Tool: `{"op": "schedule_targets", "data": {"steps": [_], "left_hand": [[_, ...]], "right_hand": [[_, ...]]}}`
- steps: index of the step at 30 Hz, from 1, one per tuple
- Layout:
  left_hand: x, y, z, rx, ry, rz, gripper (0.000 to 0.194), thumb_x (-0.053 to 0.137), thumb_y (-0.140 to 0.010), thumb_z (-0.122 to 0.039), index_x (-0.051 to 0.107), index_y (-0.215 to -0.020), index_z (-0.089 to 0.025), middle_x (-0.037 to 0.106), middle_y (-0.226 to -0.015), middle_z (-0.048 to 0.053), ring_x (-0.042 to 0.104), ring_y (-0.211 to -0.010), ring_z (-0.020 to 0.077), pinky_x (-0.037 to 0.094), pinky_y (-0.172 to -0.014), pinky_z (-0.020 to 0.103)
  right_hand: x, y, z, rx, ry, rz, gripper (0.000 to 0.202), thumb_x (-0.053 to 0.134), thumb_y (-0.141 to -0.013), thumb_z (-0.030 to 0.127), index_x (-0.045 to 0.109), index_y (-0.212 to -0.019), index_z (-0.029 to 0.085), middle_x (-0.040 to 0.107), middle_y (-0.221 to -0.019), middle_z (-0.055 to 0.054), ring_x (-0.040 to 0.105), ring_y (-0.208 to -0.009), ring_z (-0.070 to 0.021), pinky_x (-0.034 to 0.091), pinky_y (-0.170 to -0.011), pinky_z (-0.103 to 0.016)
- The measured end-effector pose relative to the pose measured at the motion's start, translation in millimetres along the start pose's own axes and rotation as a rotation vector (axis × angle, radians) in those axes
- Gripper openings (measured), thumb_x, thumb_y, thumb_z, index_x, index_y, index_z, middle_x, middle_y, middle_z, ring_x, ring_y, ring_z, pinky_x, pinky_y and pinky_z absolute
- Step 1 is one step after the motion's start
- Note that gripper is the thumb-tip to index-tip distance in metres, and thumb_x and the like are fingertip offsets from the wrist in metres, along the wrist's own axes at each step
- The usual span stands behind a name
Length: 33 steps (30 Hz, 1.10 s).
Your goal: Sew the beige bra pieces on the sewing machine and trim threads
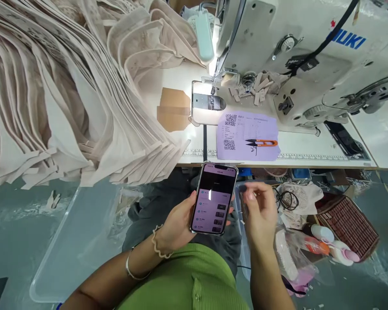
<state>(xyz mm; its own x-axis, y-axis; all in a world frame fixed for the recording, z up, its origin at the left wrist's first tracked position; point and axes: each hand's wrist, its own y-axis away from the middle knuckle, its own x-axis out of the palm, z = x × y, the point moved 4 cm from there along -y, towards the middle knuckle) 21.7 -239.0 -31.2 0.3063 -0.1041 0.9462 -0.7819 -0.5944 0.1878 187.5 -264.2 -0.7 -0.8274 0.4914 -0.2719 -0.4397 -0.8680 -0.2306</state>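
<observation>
My left hand (180,214) is wrapped round a smartphone (211,206) in a clear case, held over my lap below the table edge. Its lit screen shows a list with small pictures. Just right of the phone, apart from it, my right hand (261,206) has its fingers curled, thumb close to the index finger. A small dark patch shows at its fingertips; I cannot make out what it is. On the table beyond lies a purple printed sheet (226,133) with QR codes, and orange-handled thread snips (265,143) rest on it.
A sewing machine (297,26) stands at the back right. Stacked beige fabric pieces (67,94) overhang the table's left front edge. Brown card (173,110) lies beside the needle plate; a dark phone (344,137) lies far right. Below stand a wicker basket (349,226) and a clear bin (56,254).
</observation>
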Motion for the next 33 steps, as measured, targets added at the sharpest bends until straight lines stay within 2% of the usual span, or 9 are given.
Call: {"op": "schedule_targets", "data": {"steps": [2, 5, 10, 14, 19, 23, 33], "left_hand": [[-5.7, -1, 2, -0.010, 0.002, -0.031, 0.055, 0.031, -0.104, -0.049, 0.063, -0.133, -0.014, 0.062, -0.137, 0.016, 0.063, -0.121, 0.0319, 0.051, -0.101, 0.050], [-14.9, -2, 6, -0.019, 0.008, -0.064, 0.054, 0.033, -0.104, -0.048, 0.060, -0.135, -0.013, 0.065, -0.134, 0.018, 0.063, -0.122, 0.0339, 0.047, -0.105, 0.054], [-21.9, -3, 9, -0.031, 0.029, -0.110, 0.056, 0.032, -0.105, -0.047, 0.054, -0.142, -0.012, 0.069, -0.126, 0.017, 0.062, -0.123, 0.0334, 0.043, -0.109, 0.057], [-19.7, -4, 9, -0.029, 0.038, -0.138, 0.051, 0.033, -0.105, -0.044, 0.058, -0.137, -0.014, 0.069, -0.127, 0.014, 0.061, -0.125, 0.0319, 0.042, -0.111, 0.057], [-21.5, -2, 10, -0.050, 0.026, -0.182, 0.053, 0.033, -0.105, -0.045, 0.061, -0.134, -0.011, 0.070, -0.123, 0.016, 0.064, -0.120, 0.0327, 0.041, -0.110, 0.058], [-23.0, -2, 11, -0.048, 0.026, -0.163, 0.053, 0.031, -0.105, -0.045, 0.062, -0.133, -0.012, 0.072, -0.120, 0.014, 0.067, -0.115, 0.0302, 0.042, -0.110, 0.054], [-18.7, -1, 8, -0.036, 0.040, -0.174, 0.049, 0.032, -0.105, -0.044, 0.065, -0.127, -0.015, 0.072, -0.122, 0.013, 0.067, -0.115, 0.0298, 0.046, -0.107, 0.053]], "right_hand": [[7, -4, -7, 0.000, 0.056, 0.031, 0.027, 0.058, -0.095, 0.044, 0.063, -0.114, 0.026, 0.059, -0.098, -0.004, 0.058, -0.088, -0.0186, 0.050, -0.079, -0.034], [15, -8, -12, -0.032, 0.092, 0.116, 0.033, 0.050, -0.098, 0.050, 0.066, -0.111, 0.025, 0.060, -0.116, -0.009, 0.058, -0.105, -0.0239, 0.052, -0.085, -0.040], [23, -4, -17, -0.035, 0.076, 0.214, 0.033, 0.048, -0.099, 0.048, 0.070, -0.105, 0.025, 0.063, -0.123, -0.010, 0.056, -0.121, -0.0269, 0.050, -0.098, -0.048], [27, -1, -16, 0.008, 0.044, 0.237, 0.031, 0.048, -0.100, 0.046, 0.072, -0.105, 0.026, 0.064, -0.124, -0.009, 0.055, -0.123, -0.0269, 0.050, -0.100, -0.049], [28, 1, -12, 0.035, 0.011, 0.240, 0.028, 0.050, -0.099, 0.043, 0.072, -0.104, 0.027, 0.064, -0.124, -0.008, 0.054, -0.123, -0.0262, 0.052, -0.096, -0.048], [28, 1, -11, 0.027, 0.004, 0.251, 0.027, 0.049, -0.100, 0.040, 0.072, -0.105, 0.027, 0.064, -0.124, -0.008, 0.054, -0.122, -0.0255, 0.053, -0.095, -0.048], [29, 1, -12, 0.050, 0.031, 0.260, 0.033, 0.048, -0.100, 0.046, 0.073, -0.106, 0.025, 0.064, -0.126, -0.010, 0.058, -0.120, -0.0268, 0.057, -0.090, -0.045]]}}
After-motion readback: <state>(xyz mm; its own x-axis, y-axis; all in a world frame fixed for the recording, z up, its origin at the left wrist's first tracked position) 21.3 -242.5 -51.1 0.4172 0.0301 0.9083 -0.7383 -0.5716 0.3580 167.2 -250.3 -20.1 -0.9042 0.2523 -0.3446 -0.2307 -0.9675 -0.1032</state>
